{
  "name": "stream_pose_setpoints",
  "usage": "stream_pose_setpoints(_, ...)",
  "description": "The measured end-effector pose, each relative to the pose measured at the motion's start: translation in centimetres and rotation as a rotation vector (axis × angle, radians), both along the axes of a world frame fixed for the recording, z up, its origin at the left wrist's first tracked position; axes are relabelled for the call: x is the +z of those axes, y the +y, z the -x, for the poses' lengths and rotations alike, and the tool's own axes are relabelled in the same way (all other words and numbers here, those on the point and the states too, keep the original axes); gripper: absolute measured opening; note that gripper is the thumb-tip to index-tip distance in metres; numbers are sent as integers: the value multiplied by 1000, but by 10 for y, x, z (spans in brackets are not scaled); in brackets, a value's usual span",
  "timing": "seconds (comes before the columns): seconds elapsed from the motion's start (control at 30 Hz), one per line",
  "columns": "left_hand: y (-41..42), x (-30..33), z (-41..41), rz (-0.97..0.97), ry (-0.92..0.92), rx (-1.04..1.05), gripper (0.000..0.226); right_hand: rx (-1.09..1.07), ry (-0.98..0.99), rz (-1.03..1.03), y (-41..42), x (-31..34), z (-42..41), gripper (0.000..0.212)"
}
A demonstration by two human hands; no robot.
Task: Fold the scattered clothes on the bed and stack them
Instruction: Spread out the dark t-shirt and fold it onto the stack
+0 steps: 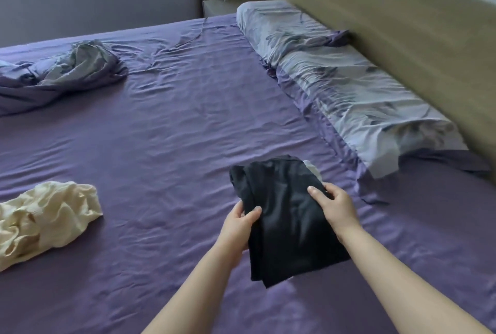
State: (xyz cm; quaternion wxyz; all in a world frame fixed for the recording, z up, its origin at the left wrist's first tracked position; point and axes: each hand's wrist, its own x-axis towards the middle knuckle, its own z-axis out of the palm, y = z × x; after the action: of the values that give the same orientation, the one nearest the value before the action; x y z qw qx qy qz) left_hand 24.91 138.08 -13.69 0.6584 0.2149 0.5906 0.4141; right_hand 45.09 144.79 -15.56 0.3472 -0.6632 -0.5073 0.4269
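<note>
Folded black garment (284,215) gripped by left hand (237,226), right hand (336,207), above purple bed (161,132)

A black garment (284,215) is folded into a narrow, roughly rectangular bundle, held above the bed (174,124) near its right side, its long axis running away from the viewer. The lower end hangs free and slightly uneven, with two layered edges showing. A sliver of pale fabric (312,168) peeks out at its far right corner. A cream garment (45,215) lies crumpled and unfolded on the purple sheet at the left, well apart from the black one, its cloth bunched into loose wrinkles.
</note>
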Motion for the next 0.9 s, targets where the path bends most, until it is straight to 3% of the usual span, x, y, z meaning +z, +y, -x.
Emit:
stream_pose_setpoints(0.3,53,-41,-69,99,43,-1,27,33,-171,60,53,-49,-65,19)
stream_pose_setpoints(0.37,56,-55,-79,158,251,35,36,56,-216,124,53,-65,-67,29)
stream_pose_setpoints(0.43,51,-62,-86,153,615,42,56,105,-281,150,47,-78,-65,42)
stream_pose_setpoints(0.53,42,-67,-91,-107,1038,-196,73,183,-394,7,36,-86,-58,61)
stream_pose_setpoints(0.6,43,-74,-92,-193,1146,-438,71,280,-533,-101,35,-88,-56,70)
stream_pose_setpoints(0.7,47,-90,-89,-126,1238,-647,78,441,-747,-209,38,-95,-56,71)
stream_pose_setpoints(0.8,47,-108,-79,-67,1312,-755,84,584,-905,-51,42,-110,-61,68)
stream_pose_setpoints(0.9,49,-124,-72,-31,1310,-825,85,593,-965,98,42,-128,-63,63)
